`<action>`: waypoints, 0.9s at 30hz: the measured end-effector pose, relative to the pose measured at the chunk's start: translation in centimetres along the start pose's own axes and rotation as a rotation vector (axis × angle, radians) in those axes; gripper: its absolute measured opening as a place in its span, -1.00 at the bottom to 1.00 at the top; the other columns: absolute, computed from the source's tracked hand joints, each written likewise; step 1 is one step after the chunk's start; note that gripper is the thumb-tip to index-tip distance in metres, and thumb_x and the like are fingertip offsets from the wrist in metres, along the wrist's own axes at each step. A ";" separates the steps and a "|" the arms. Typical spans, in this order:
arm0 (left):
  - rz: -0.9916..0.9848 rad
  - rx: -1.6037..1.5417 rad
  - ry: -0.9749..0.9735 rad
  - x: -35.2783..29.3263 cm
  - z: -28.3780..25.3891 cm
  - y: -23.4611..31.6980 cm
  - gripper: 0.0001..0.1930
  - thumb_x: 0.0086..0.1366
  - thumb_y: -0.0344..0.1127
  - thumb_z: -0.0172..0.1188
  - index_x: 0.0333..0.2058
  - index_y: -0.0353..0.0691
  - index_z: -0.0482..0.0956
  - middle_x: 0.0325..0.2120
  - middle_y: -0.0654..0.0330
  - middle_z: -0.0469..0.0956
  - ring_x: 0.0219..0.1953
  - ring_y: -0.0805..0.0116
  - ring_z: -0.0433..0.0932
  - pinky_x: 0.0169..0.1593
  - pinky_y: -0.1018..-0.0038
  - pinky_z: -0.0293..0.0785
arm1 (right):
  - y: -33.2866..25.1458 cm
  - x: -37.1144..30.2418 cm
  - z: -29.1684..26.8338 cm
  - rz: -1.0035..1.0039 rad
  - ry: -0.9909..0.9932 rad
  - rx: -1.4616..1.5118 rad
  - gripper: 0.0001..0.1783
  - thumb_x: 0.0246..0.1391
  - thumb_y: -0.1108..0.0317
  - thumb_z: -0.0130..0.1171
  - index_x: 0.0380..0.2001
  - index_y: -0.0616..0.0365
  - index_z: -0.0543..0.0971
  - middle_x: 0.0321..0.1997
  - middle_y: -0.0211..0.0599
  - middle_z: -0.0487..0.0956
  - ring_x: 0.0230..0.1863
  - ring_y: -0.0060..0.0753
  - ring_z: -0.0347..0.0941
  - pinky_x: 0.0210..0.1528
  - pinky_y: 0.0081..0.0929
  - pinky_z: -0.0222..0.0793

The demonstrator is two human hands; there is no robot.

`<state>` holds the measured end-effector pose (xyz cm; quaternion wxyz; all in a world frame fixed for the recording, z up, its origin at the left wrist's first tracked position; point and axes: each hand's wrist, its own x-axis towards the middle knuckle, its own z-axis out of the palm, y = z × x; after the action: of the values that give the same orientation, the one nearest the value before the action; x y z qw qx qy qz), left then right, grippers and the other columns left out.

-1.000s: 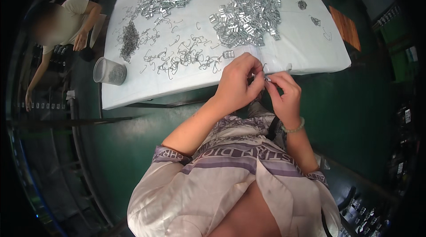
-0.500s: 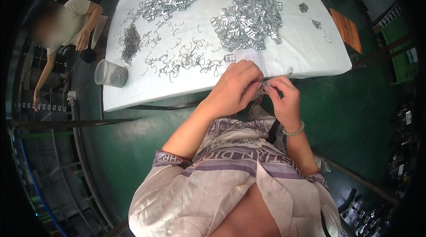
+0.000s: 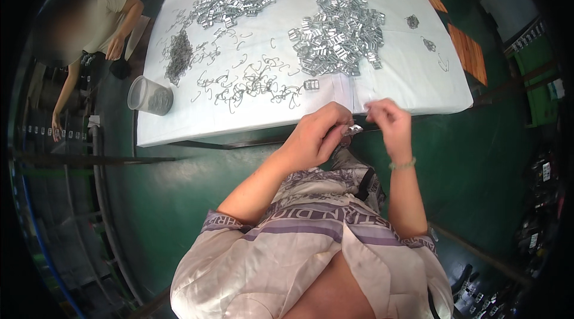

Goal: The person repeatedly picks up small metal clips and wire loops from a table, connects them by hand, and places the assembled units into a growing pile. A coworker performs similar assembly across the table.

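Note:
My left hand [image 3: 320,133] pinches a small silver metal buckle [image 3: 354,130] between thumb and fingers, just off the table's near edge. A little to the right and apart from it, my right hand [image 3: 391,121] is raised with bent fingers. Motion smears its fingertips, so I cannot tell whether they hold anything. Beyond my hands, a single silver buckle [image 3: 311,84] lies near the table edge. Left of it, bent wire hooks [image 3: 254,83] are scattered over the white cloth. Farther back is a large heap of silver buckles [image 3: 338,35].
A clear plastic cup [image 3: 150,96] with small grey pieces stands at the left corner of the white-covered table [image 3: 412,89]. Behind it is a dark pile of wire pieces [image 3: 179,59]. At the far left another person [image 3: 89,26] reaches toward a rack. Wooden boards [image 3: 466,50] lie beyond the right edge.
My right hand has come away from the buckle, moving right. My left hand still holds the buckle and sits slightly lower in view.

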<state>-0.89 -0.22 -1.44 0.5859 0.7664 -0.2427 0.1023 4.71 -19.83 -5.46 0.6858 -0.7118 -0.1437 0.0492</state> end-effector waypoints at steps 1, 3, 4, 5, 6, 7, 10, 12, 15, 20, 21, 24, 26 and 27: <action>-0.004 -0.023 0.004 -0.1 0.1 0.1 -0.86 0.10 -0.65 -0.01 -0.34 -0.35 0.36 -0.39 0.06 0.44 -0.36 0.26 0.46 -0.25 0.48 0.39 | 1.5 1.5 -0.8 0.004 0.116 -0.142 -0.86 0.01 0.50 0.12 -0.34 0.29 0.58 -0.43 -0.36 0.54 -0.42 -0.60 0.40 -0.33 -0.64 0.33; 0.014 -0.014 0.013 -0.3 0.3 0.1 -0.87 0.10 -0.63 -0.02 -0.34 -0.33 0.36 -0.41 0.06 0.43 -0.41 0.17 0.47 -0.32 0.44 0.39 | 4.4 4.7 -3.0 -0.068 0.222 -0.467 -0.76 -0.06 0.35 0.22 -0.32 0.28 0.59 -0.43 -0.22 0.55 -0.45 -0.46 0.44 -0.33 -0.52 0.35; 0.026 -0.010 0.018 -0.3 0.4 0.1 -0.87 0.11 -0.62 -0.02 -0.34 -0.32 0.36 -0.43 0.06 0.42 -0.44 0.13 0.47 -0.36 0.42 0.39 | 5.1 6.1 -3.3 -0.065 0.251 -0.548 -0.75 -0.08 0.35 0.22 -0.32 0.27 0.59 -0.43 -0.20 0.54 -0.44 -0.39 0.45 -0.32 -0.48 0.35; 0.032 -0.005 0.019 -0.4 0.4 0.2 -0.87 0.11 -0.62 -0.02 -0.34 -0.32 0.36 -0.43 0.06 0.42 -0.44 0.13 0.47 -0.35 0.42 0.39 | 5.9 7.4 -3.6 -0.061 0.282 -0.628 -0.74 -0.09 0.35 0.23 -0.31 0.27 0.59 -0.43 -0.18 0.53 -0.43 -0.32 0.45 -0.31 -0.45 0.36; 0.035 0.000 0.020 -0.4 0.5 0.2 -0.87 0.10 -0.63 -0.02 -0.34 -0.32 0.35 -0.43 0.06 0.42 -0.44 0.12 0.47 -0.35 0.42 0.39 | 6.9 8.7 -3.7 -0.056 0.310 -0.708 -0.73 -0.11 0.35 0.24 -0.31 0.26 0.59 -0.42 -0.16 0.51 -0.42 -0.25 0.46 -0.30 -0.42 0.36; 0.039 0.006 0.020 -0.5 0.5 0.3 -0.87 0.10 -0.63 -0.02 -0.34 -0.32 0.35 -0.43 0.06 0.42 -0.44 0.12 0.46 -0.35 0.42 0.39 | 8.2 9.8 -3.8 -0.094 0.324 -0.807 -0.72 -0.12 0.34 0.24 -0.31 0.26 0.59 -0.42 -0.15 0.51 -0.40 -0.21 0.46 -0.27 -0.38 0.36; 0.034 0.029 0.014 -0.9 0.3 0.4 -0.86 0.09 -0.66 -0.03 -0.35 -0.34 0.34 -0.43 0.06 0.45 -0.43 0.23 0.45 -0.32 0.48 0.38 | 10.1 11.9 -3.5 -0.133 0.347 -1.014 -0.69 -0.15 0.31 0.25 -0.31 0.26 0.59 -0.40 -0.11 0.49 -0.33 -0.10 0.45 -0.22 -0.30 0.36; 0.028 0.052 0.022 -1.1 0.1 0.4 -0.86 0.09 -0.66 -0.03 -0.35 -0.35 0.33 -0.42 0.06 0.44 -0.43 0.23 0.45 -0.31 0.48 0.38 | 10.3 12.5 -3.1 -0.052 0.347 -1.035 -0.66 -0.16 0.27 0.26 -0.31 0.28 0.59 -0.38 -0.08 0.49 -0.29 -0.07 0.44 -0.19 -0.27 0.35; 0.006 0.049 0.038 -1.4 -0.1 0.3 -0.87 0.09 -0.65 -0.03 -0.36 -0.35 0.33 -0.42 0.05 0.44 -0.42 0.23 0.45 -0.30 0.49 0.38 | 10.0 13.0 -3.5 0.001 0.342 -1.018 -0.69 -0.15 0.30 0.24 -0.32 0.27 0.59 -0.38 -0.07 0.50 -0.32 -0.07 0.45 -0.22 -0.29 0.35; -0.059 -0.012 0.056 -1.4 0.1 -0.4 -0.90 0.12 -0.63 -0.04 -0.37 -0.37 0.34 -0.42 0.05 0.44 -0.40 0.24 0.46 -0.27 0.49 0.39 | 9.4 12.1 -5.5 0.290 0.283 -0.160 -0.82 -0.02 0.42 0.11 -0.35 0.28 0.56 -0.39 -0.18 0.54 -0.41 -0.36 0.47 -0.32 -0.47 0.38; -0.071 -0.013 0.052 -1.3 0.2 -0.4 -0.91 0.12 -0.63 -0.04 -0.37 -0.37 0.34 -0.42 0.05 0.44 -0.40 0.23 0.46 -0.27 0.49 0.39 | 8.9 11.7 -5.5 0.368 0.257 0.158 -0.84 0.00 0.43 0.09 -0.36 0.28 0.55 -0.38 -0.21 0.54 -0.42 -0.42 0.46 -0.34 -0.51 0.38; -0.097 -0.020 0.050 -1.2 0.3 -0.6 -0.92 0.13 -0.61 -0.03 -0.37 -0.37 0.34 -0.43 0.06 0.44 -0.40 0.23 0.46 -0.27 0.49 0.39 | 6.9 9.7 -5.3 0.425 0.085 0.693 -0.89 0.04 0.45 0.06 -0.38 0.26 0.51 -0.38 -0.25 0.53 -0.40 -0.53 0.44 -0.34 -0.59 0.38; -0.098 -0.019 0.054 -1.1 0.4 -0.8 -0.93 0.14 -0.61 -0.03 -0.37 -0.37 0.34 -0.43 0.06 0.44 -0.40 0.23 0.46 -0.26 0.48 0.39 | 6.6 8.8 -4.7 0.468 0.059 0.792 -0.88 0.03 0.48 0.06 -0.33 0.26 0.48 -0.38 -0.24 0.52 -0.39 -0.51 0.45 -0.33 -0.59 0.39; -0.093 -0.015 0.054 -1.0 0.4 -0.8 -0.93 0.14 -0.60 -0.03 -0.37 -0.37 0.34 -0.43 0.06 0.44 -0.40 0.23 0.47 -0.26 0.48 0.39 | 6.5 8.3 -4.3 0.489 0.047 0.844 -0.87 0.03 0.50 0.06 -0.30 0.26 0.47 -0.37 -0.23 0.52 -0.38 -0.50 0.45 -0.33 -0.59 0.40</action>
<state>-1.43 -0.17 -2.72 0.6022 0.7693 -0.1916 0.0938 14.70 -21.76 -10.64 0.8858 -0.3855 0.0757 0.2469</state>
